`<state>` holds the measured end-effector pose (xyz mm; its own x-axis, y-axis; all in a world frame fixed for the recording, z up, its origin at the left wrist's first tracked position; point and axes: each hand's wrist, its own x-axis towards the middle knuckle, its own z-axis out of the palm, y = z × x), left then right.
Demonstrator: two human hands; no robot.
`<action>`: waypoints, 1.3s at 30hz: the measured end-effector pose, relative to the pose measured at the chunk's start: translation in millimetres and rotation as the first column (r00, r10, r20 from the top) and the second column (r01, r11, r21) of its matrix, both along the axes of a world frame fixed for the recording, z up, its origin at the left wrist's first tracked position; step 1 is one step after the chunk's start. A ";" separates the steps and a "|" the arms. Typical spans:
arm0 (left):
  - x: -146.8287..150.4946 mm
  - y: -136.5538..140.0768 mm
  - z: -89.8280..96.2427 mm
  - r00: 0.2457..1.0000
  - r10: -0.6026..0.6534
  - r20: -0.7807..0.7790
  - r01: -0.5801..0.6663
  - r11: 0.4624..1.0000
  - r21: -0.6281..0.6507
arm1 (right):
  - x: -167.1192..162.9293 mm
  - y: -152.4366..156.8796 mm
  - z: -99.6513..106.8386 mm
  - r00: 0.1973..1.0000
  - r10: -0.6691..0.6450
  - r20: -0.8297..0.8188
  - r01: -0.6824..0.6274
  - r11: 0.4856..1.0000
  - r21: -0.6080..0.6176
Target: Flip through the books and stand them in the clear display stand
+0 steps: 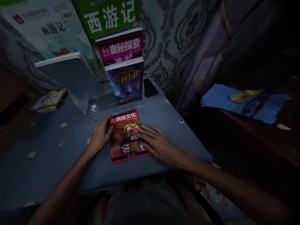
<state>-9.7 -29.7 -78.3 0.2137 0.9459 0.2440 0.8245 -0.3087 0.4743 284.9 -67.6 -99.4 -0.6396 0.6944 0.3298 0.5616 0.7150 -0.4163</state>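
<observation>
A red-bordered book (125,137) with a mask picture on its cover lies shut and flat on the blue-grey tablecloth, near the table's front edge. Along its upper left edge rests my left hand (101,135), thumb apart from the fingers; the fingertips are partly hidden by the book's corner. My right hand (157,142) lies flat over the book's right side, its fingers stretched out across the cover. Behind the book, a blue-covered book (128,82) stands upright in front of a magenta-covered book (120,48).
At the back left stands a grey tilted panel (70,75) on a clear stand. A black phone (150,87) lies right of the upright books. Small books (50,100) are stacked at the left. Larger books (110,17) lean on the wall. A blue cloth (217,100) lies at right.
</observation>
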 end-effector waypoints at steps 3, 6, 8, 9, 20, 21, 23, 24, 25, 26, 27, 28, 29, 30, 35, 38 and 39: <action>-2.7 4.1 -1.8 0.989 0.016 0.150 -0.009 0.999 -0.045 | -8.2 18.8 2.2 0.999 -0.031 0.029 0.033 0.998 -0.053; -3.5 8.1 -0.9 0.940 0.047 0.337 -0.007 0.993 -0.121 | -14.4 34.8 4.8 0.999 -0.036 0.005 0.036 0.996 -0.076; -3.7 10.3 1.5 0.868 0.109 0.484 -0.018 0.982 -0.190 | -17.2 41.1 4.6 0.998 -0.049 -0.028 0.047 0.997 -0.068; -3.7 11.0 3.0 0.814 0.155 0.559 -0.029 0.973 -0.228 | -18.2 42.8 3.6 0.997 -0.056 -0.047 0.053 0.997 -0.059; 10.0 3.9 15.4 0.367 0.482 0.796 0.338 0.728 -0.597 | -12.7 43.8 -4.8 0.983 -0.077 -0.168 0.061 0.993 -0.101; 10.5 3.5 16.6 0.354 0.481 0.802 0.345 0.730 -0.590 | -11.7 45.8 -5.5 0.974 -0.106 -0.199 0.080 0.987 -0.136; 10.5 3.1 19.7 0.339 0.460 0.820 0.353 0.746 -0.565 | -10.1 51.6 -7.7 0.940 -0.172 -0.295 0.103 0.967 -0.234; 10.4 3.1 21.5 0.337 0.442 0.831 0.358 0.757 -0.547 | -9.6 55.3 -8.6 0.913 -0.203 -0.353 0.095 0.949 -0.300; 10.5 3.3 23.7 0.336 0.420 0.843 0.365 0.767 -0.528 | -9.4 59.3 -9.2 0.883 -0.228 -0.410 0.064 0.924 -0.377; 10.9 3.6 26.1 0.337 0.397 0.853 0.372 0.777 -0.509 | -9.4 63.5 -8.9 0.853 -0.246 -0.461 0.008 0.889 -0.458; 11.6 4.2 28.8 0.340 0.373 0.863 0.377 0.787 -0.489 | -9.6 67.8 -7.4 0.828 -0.254 -0.500 -0.063 0.844 -0.533; 12.8 5.2 32.1 0.344 0.349 0.872 0.380 0.798 -0.469 | -9.8 72.0 -4.5 0.812 -0.253 -0.526 -0.136 0.794 -0.592; 14.2 6.6 35.9 0.352 0.322 0.879 0.379 0.810 -0.448 | -10.1 76.0 0.3 0.800 -0.249 -0.546 -0.196 0.752 -0.630; 15.7 8.4 40.5 0.365 0.292 0.884 0.374 0.823 -0.427 | -10.4 79.6 7.0 0.793 -0.241 -0.560 -0.238 0.724 -0.648; 19.5 17.0 75.7 0.488 0.025 0.873 0.282 0.941 -0.185 | -10.2 85.3 63.4 0.763 -0.115 -0.636 -0.227 0.874 -0.429; 12.9 13.5 97.1 0.599 -0.184 0.779 0.234 0.971 0.049 | -7.1 79.6 88.3 0.783 -0.003 -0.621 -0.096 0.987 -0.126; 9.2 10.1 101.2 0.663 -0.219 0.716 0.233 0.969 0.081 | -5.5 77.7 89.6 0.801 0.013 -0.598 -0.052 0.997 -0.048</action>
